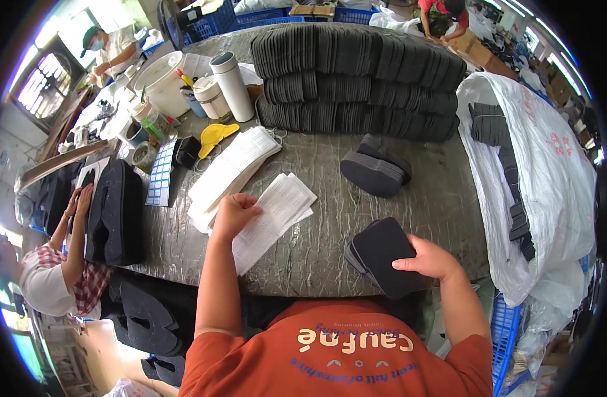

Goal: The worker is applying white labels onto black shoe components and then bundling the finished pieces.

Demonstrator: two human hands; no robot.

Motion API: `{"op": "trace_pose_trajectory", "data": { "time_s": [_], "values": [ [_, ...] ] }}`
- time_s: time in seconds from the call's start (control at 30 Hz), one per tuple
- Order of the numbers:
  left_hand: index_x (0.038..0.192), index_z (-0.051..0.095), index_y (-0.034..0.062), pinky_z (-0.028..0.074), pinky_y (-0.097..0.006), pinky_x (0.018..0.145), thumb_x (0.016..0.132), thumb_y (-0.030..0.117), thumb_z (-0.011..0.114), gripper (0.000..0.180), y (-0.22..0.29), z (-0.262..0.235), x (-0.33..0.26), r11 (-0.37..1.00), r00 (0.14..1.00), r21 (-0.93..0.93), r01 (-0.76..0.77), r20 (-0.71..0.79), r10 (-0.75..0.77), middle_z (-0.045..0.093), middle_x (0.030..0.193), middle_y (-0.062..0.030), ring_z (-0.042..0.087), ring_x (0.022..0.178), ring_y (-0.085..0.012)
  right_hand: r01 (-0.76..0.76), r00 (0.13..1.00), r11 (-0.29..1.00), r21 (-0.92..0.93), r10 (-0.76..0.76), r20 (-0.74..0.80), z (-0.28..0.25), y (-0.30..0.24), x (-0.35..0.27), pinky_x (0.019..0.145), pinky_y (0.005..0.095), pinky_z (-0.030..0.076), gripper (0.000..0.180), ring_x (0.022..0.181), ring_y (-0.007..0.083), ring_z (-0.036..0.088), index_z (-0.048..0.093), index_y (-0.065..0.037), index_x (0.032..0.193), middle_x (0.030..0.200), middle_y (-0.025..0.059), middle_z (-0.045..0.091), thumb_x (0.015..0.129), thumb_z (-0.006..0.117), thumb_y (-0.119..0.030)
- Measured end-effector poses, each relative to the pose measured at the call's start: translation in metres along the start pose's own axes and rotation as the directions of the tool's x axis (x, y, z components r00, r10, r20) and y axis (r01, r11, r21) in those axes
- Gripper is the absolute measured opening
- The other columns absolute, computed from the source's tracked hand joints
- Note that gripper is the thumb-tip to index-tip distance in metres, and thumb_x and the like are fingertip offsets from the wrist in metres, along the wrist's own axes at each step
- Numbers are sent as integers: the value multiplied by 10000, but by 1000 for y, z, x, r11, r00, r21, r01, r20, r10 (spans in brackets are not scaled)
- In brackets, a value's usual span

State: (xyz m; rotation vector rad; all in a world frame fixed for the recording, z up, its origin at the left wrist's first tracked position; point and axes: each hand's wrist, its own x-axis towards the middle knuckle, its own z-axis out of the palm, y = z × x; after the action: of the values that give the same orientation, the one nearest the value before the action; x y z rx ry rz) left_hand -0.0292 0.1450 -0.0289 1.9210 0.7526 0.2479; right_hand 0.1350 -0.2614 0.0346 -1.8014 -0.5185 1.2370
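Left hand is pressing curled fingers on the white paper slips, right hand is clamping a small stack of black foam soles at the table edge; one finished-looking pair is lying mid-table, big stacks probably still waiting.

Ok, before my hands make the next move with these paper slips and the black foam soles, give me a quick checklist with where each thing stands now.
1. Left hand on the paper slips: ok, its fingers press the top slip.
2. Right hand holding the black foam soles: ok, gripped at the table edge.
3. One slip separated from the pile: cannot tell.
4. Bare table between the hands: ok.
5. Spare pair of soles within reach: ok, lying just ahead.
6. Big stacks of soles steady: ok, not leaning.
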Motion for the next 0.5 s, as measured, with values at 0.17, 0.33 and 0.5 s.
{"op": "trace_pose_trajectory", "data": {
  "time_s": [0.17,0.33,0.5],
  "values": [
    [922,713,-32,493,-259,653,796,52,733,152,5,-7,-5,997,999,75,-36,-24,38,698,804,-62,609,707,-111,279,737,673,-685,-607,-297,6,-42,-17,941,386,469,543,1054,324,609,548,-11,1255,1118,163,639,783,762,-175],
    [940,703,-47,505,-276,677,821,38,698,146,28,-10,-14,986,998,157,-62,-1,63,707,815,-109,637,733,-134,537,707,657,-529,-693,-142,36,-78,-2,873,398,479,284,995,325,605,621,-16,1038,1019,138,640,797,724,-126],
    [912,669,-53,498,-287,670,829,17,672,108,17,-16,-13,922,962,301,-243,-49,269,678,768,-127,625,711,-148,556,772,684,-472,-635,-10,44,-86,16,836,373,492,252,972,282,607,604,-23,1043,1019,130,624,837,704,-127]
  ]
}}
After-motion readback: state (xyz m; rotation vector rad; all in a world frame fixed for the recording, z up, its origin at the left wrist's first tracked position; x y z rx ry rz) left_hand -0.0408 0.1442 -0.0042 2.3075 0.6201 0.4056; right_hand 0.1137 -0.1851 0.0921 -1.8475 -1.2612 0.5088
